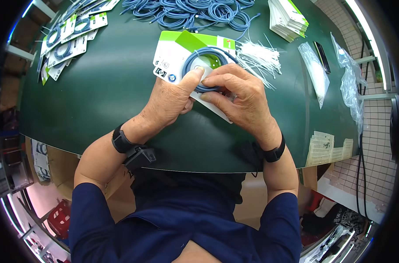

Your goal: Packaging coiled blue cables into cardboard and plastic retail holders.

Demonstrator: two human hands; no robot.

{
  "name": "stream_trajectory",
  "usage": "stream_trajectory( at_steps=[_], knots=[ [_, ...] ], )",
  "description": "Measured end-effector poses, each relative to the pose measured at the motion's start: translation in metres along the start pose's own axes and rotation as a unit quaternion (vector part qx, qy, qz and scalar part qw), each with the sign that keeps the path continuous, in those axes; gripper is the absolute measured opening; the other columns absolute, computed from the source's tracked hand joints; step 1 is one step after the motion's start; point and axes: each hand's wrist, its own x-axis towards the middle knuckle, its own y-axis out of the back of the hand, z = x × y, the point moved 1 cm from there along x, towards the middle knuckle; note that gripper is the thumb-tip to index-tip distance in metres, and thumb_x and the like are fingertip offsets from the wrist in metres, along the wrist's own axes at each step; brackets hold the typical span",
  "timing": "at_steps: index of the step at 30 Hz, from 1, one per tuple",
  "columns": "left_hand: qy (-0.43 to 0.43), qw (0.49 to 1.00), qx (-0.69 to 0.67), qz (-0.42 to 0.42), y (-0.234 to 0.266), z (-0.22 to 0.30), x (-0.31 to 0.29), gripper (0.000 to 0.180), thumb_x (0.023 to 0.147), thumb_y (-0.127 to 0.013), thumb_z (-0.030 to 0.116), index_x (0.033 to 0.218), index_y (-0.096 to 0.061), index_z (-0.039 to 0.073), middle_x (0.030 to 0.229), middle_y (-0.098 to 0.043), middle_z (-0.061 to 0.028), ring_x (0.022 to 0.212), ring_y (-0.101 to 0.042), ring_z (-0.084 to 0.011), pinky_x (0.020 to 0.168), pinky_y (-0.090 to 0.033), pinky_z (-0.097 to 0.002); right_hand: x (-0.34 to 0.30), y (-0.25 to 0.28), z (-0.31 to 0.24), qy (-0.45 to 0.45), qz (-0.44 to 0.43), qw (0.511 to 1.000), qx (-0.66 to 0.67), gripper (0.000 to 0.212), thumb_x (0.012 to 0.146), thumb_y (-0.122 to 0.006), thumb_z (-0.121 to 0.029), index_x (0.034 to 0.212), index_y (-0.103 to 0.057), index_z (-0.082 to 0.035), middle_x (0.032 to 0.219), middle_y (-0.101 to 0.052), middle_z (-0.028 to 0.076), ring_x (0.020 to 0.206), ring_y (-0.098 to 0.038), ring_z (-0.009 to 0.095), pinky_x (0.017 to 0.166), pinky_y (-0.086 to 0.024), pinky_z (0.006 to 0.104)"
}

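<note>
A white and green backing card (168,51) is held up over the middle of the green table, with a coiled blue cable (186,65) lying against its face. My left hand (168,98) grips the card's lower left edge, its thumb pressed on the inside of the coil. On the other side, my right hand (245,92) has its fingers and thumb closed around the coil's lower right part. Whether a tie sits between those fingertips is hidden. Just beyond my right hand lies a loose heap of white cable ties (261,57).
Loose blue cables (177,13) are piled at the far edge. Carded cables (72,46) lie at far left; a stack of cards (287,19) stands at far right. Nearer right are a bag of ties (313,72), a dark slim object (322,57) and crumpled clear plastic (348,83).
</note>
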Motion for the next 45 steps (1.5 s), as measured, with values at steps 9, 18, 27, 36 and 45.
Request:
stream_trajectory(
  at_steps=[9, 18, 27, 36, 45],
  knots=[
    [-0.017, 0.999, -0.001, 0.029, -0.005, -0.004, 0.005, 0.023, 0.104, -0.066, 0.020, 0.120, -0.059, 0.005, 0.088, -0.061, -0.0016, 0.050, -0.048, -0.0057, 0.037, -0.033, -0.0228, 0.003, 0.002, 0.003, 0.050, 0.021, 0.998, -0.022, 0.028, 0.079, -0.089, -0.001, 0.105, -0.079, -0.005, 0.107, -0.075, 0.010, 0.091, -0.074, 0.022, 0.071, -0.061, 0.0309],
    [-0.026, 0.997, -0.034, 0.070, 0.014, 0.008, 0.009, 0.022, 0.106, -0.064, 0.020, 0.122, -0.058, 0.005, 0.083, -0.065, -0.0028, 0.046, -0.044, -0.0040, 0.037, -0.030, -0.0217, 0.006, 0.066, 0.013, -0.076, 0.122, 0.986, -0.082, 0.016, 0.083, -0.083, 0.000, 0.099, -0.079, -0.003, 0.096, -0.076, 0.011, 0.078, -0.071, 0.019, 0.069, -0.057, 0.0290],
    [-0.062, 0.993, -0.048, 0.091, 0.024, 0.012, 0.021, 0.018, 0.106, -0.064, 0.021, 0.114, -0.057, 0.007, 0.083, -0.067, -0.0038, 0.045, -0.041, -0.0032, 0.037, -0.029, -0.0211, -0.016, 0.082, 0.079, -0.261, -0.015, 0.947, -0.188, 0.016, 0.084, -0.084, -0.011, 0.091, -0.077, 0.002, 0.085, -0.075, 0.013, 0.072, -0.069, 0.022, 0.069, -0.056, 0.0355],
    [-0.063, 0.993, -0.048, 0.090, 0.024, 0.010, 0.023, 0.019, 0.106, -0.064, 0.022, 0.114, -0.057, 0.007, 0.085, -0.067, -0.0044, 0.046, -0.041, -0.0030, 0.037, -0.029, -0.0208, -0.016, 0.067, 0.089, -0.192, -0.037, 0.949, -0.249, 0.016, 0.086, -0.080, -0.013, 0.088, -0.073, 0.001, 0.087, -0.071, 0.017, 0.082, -0.069, 0.034, 0.076, -0.055, 0.0435],
    [-0.055, 0.995, -0.049, 0.068, 0.026, 0.012, 0.021, 0.020, 0.107, -0.062, 0.021, 0.120, -0.056, 0.007, 0.088, -0.066, -0.0030, 0.048, -0.043, -0.0028, 0.037, -0.030, -0.0195, -0.011, 0.068, 0.084, -0.188, -0.040, 0.937, -0.292, 0.016, 0.089, -0.077, -0.014, 0.087, -0.069, 0.000, 0.089, -0.070, 0.020, 0.090, -0.068, 0.040, 0.081, -0.054, 0.0478]
  ],
)
